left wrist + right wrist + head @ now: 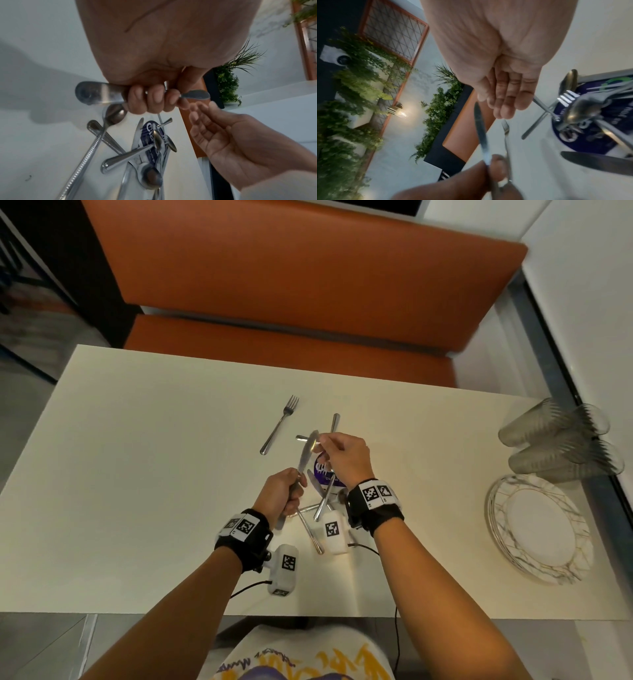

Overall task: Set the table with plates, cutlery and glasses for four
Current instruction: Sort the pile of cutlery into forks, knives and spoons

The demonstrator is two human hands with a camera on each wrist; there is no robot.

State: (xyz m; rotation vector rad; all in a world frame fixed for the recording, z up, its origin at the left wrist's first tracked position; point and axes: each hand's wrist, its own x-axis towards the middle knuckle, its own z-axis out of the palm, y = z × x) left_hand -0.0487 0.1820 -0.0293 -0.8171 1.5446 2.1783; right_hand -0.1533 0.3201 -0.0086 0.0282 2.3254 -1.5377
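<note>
Sorting has barely begun: my left hand (281, 495) grips a knife (304, 461), my right hand (345, 457) pinches a spoon (312, 441), one fork (279, 424) lies apart on the counter (144, 474), while plates (539, 529) and glasses (561, 440) sit stacked.

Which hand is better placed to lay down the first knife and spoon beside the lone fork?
Left, probably. The left hand already grips a knife, seemingly with a spoon, and sits nearer the lone fork. The right hand seems only to pinch a spoon.
</note>
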